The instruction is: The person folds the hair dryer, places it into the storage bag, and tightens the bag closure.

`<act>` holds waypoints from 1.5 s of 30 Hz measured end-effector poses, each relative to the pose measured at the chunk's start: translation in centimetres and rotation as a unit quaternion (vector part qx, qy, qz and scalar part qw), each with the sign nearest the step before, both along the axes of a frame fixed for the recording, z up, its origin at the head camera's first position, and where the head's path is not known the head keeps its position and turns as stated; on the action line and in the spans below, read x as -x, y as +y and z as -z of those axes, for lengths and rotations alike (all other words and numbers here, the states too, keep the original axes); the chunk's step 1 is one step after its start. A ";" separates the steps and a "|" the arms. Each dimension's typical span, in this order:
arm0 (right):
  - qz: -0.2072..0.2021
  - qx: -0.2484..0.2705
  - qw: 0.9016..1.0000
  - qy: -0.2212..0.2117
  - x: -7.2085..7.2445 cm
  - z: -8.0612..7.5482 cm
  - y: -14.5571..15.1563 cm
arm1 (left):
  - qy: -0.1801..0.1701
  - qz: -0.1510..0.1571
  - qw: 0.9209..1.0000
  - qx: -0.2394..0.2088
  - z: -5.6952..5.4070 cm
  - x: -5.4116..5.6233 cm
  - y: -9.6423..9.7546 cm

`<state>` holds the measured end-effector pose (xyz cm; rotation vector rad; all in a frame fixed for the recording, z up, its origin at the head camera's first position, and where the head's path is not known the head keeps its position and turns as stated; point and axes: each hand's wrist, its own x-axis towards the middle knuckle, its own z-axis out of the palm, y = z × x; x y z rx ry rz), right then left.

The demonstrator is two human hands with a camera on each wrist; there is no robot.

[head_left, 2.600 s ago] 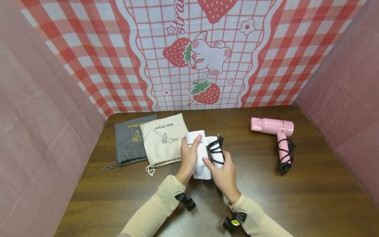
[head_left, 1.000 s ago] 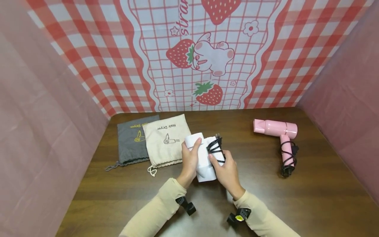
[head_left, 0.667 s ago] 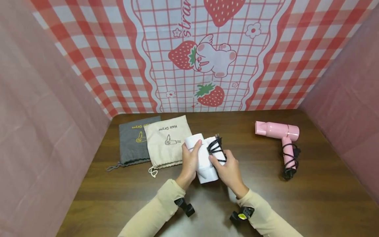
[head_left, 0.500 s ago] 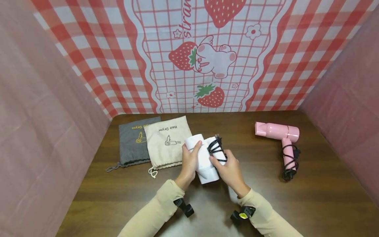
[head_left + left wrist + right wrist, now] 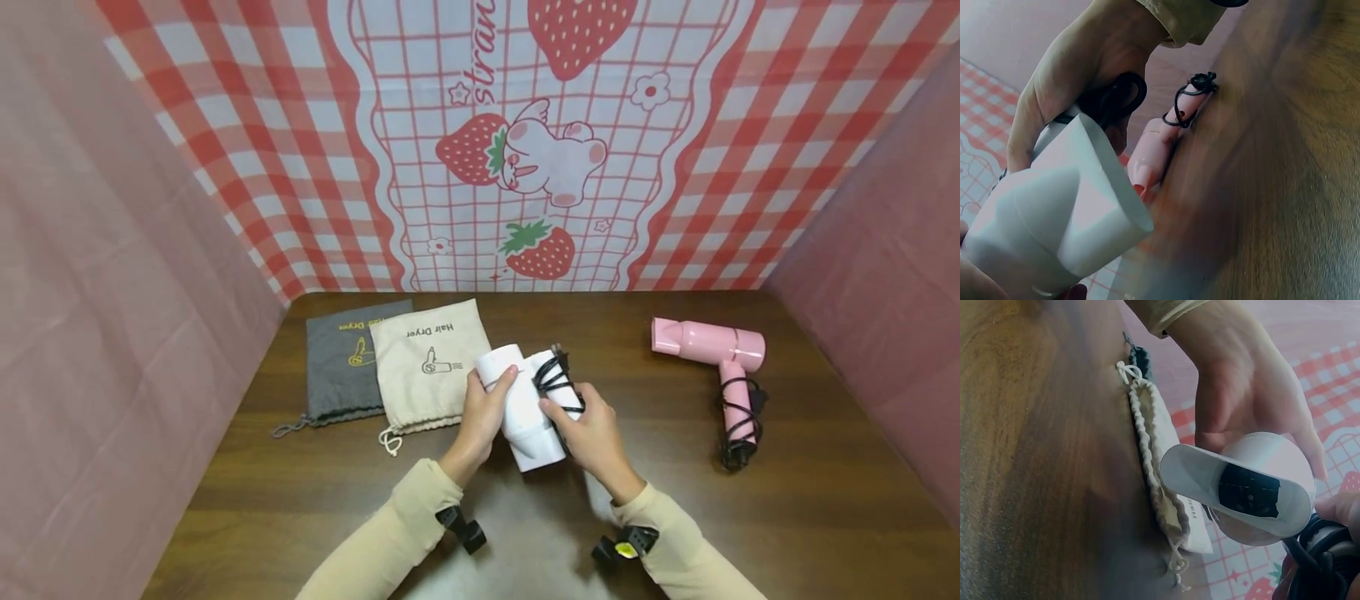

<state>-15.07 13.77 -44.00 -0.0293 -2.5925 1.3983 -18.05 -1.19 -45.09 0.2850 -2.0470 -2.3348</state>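
Asking: what's held rn, & how?
White dryer (image 5: 521, 417) is held above the table (image 5: 300, 517) near the middle, nozzle (image 5: 540, 454) aimed toward the near side. Barrel's gripped by the L hand (image 5: 482, 417), fingers wrapped round it; handle (image 5: 542, 361), w/ black cord (image 5: 555, 384) wound on, is gripped by the R hand (image 5: 598, 437), fingers curled.
& the rest?
Pink dryer (image 5: 708, 342) is laid on the R, well apart; cream bag (image 5: 431, 392) is laid partly over the grey bag (image 5: 333, 375) on the L.

Pink hair dryer (image 5: 703, 342) with wound black cord (image 5: 738, 456), right, cream drawstring bag (image 5: 427, 392) overlapping grey drawstring bag (image 5: 336, 379), left, wood-grain tabletop (image 5: 262, 517), strawberry-print cloth (image 5: 517, 208) far, pink drapes (image 5: 142, 333) both sides
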 end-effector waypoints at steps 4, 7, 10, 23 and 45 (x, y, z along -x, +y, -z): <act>0.001 -0.006 1.000 -0.005 0.2 0.0 0.2 | 0.005 0.017 1.000 0.024 0.0 0.0 -0.4; 0.001 -0.007 1.000 -0.012 0.2 -0.1 0.4 | 0.004 0.031 0.999 0.041 0.1 -0.1 -0.6; -0.001 -0.007 1.000 -0.012 0.3 -0.2 0.4 | 0.005 0.039 0.998 0.054 0.2 0.1 -0.9; -0.001 -0.006 1.000 -0.016 0.7 -0.2 0.8 | -0.005 0.060 0.996 0.062 0.3 0.6 -2.3; 0.019 -0.012 0.999 -0.043 1.4 -1.1 3.0 | 0.024 0.114 0.950 0.289 0.3 2.4 -7.2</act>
